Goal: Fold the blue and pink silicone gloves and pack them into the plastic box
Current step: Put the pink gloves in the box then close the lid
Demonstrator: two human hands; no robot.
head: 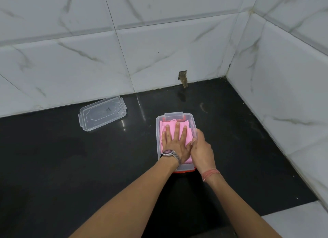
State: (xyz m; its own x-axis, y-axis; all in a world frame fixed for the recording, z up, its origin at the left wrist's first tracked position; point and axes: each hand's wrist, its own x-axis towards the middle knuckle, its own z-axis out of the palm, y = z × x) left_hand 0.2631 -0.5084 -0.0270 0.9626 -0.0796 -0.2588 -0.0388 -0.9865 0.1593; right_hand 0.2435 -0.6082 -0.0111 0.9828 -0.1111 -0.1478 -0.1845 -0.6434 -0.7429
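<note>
1. The left hand (174,141) lies flat and wide, fingers spread, palm down on the pink glove (166,128). It grips nothing; my reading is that it presses the springy silicone so the fold does not open again.
2. The pink glove sits folded inside the plastic box (158,147), directly under the left hand, filling most of the box's width. A small tab of it shows just past the fingertips at the far end.
3. The right hand (200,147) is curled narrow at the right wall of the box, just beside the left hand. Its fingertips seem to pinch or tuck the glove's right edge against the wall, though whether it grips the glove or the rim I cannot tell.
4. The blue glove is not visible; it may lie under the pink one, but that is hidden.
5. A red edge shows at the near end of the box, below both wrists; what it belongs to is unclear.
6. The clear lid (102,114) rests on the dark table (71,166), well apart from the left hand to its far left, presumably set aside to keep the box mouth free for packing.
7. Judged from this, packing is nearly finished; closing with the lid looks like what remains.
</note>
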